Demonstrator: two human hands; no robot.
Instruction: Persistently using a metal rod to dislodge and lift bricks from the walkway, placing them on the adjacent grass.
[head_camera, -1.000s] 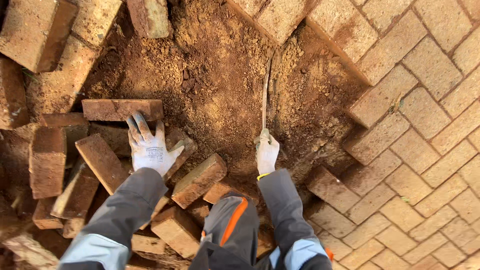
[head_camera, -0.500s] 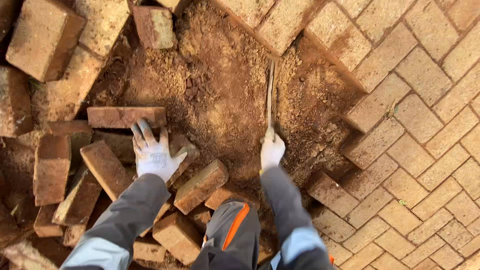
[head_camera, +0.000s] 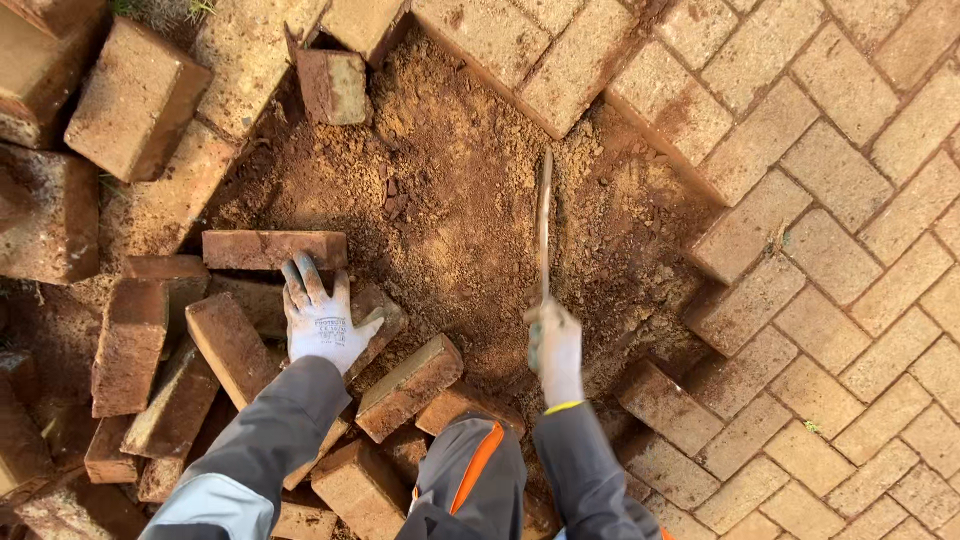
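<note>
I see my left hand (head_camera: 320, 320) spread open, gloved palm flat on the loose bricks (head_camera: 235, 345) heaped on the left. My right hand (head_camera: 555, 345) is closed around the near end of a thin metal tool (head_camera: 544, 220), whose far tip rests in the bare dirt patch (head_camera: 450, 190) beside the laid paving (head_camera: 850, 250).

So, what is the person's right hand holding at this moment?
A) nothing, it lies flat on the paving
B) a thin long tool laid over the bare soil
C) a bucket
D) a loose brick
B: the right hand is closed around the near end of a thin long tool that reaches out over the bare soil, while the left hand rests on the loose bricks.
</note>
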